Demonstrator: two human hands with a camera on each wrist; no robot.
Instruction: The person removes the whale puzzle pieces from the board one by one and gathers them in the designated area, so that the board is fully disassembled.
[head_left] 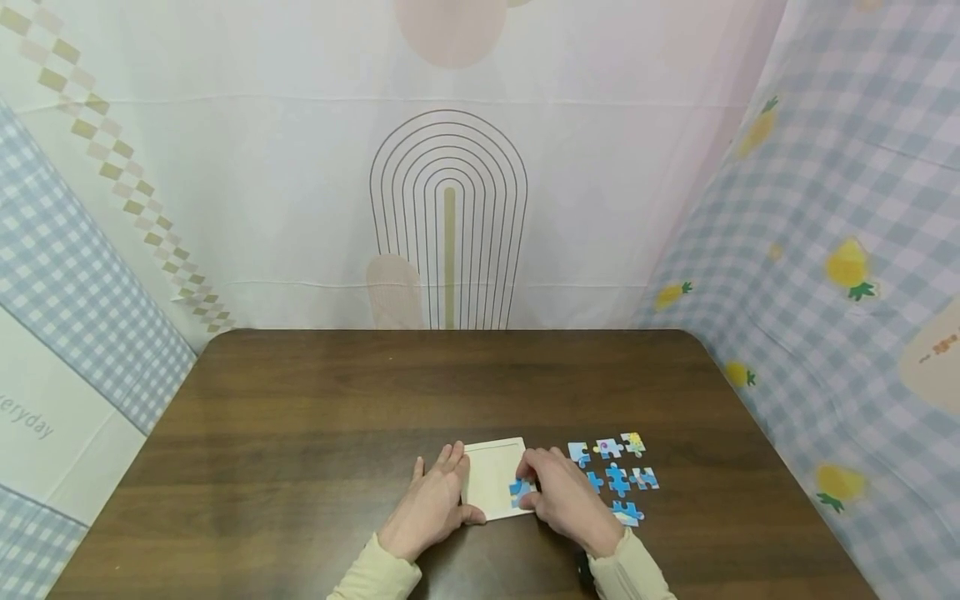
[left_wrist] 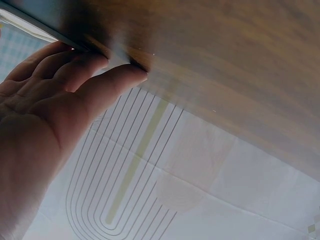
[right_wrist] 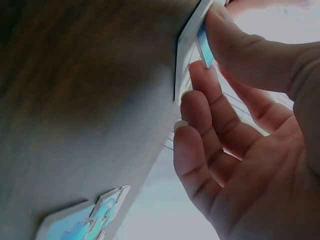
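Note:
A pale, shallow square puzzle tray (head_left: 487,477) lies on the table between both hands. My left hand (head_left: 430,506) rests against its left side, fingers extended along the edge and thumb at the near left corner. In the left wrist view, the fingers of that left hand (left_wrist: 65,95) reach the tray's edge. Over the tray's near right corner, my right hand (head_left: 564,497) pinches a blue jigsaw piece (right_wrist: 204,46) between thumb and fingertips. Blue and yellow jigsaw print (head_left: 517,492) shows in that corner, partly covered by the right hand.
Several loose jigsaw pieces lie on the table right of the tray, among them a blue piece (head_left: 617,480), a piece with yellow print (head_left: 633,443) and a partly hidden one (head_left: 628,512) beside the right wrist. Behind the brown table (head_left: 300,400) hangs a patterned cloth (head_left: 300,208).

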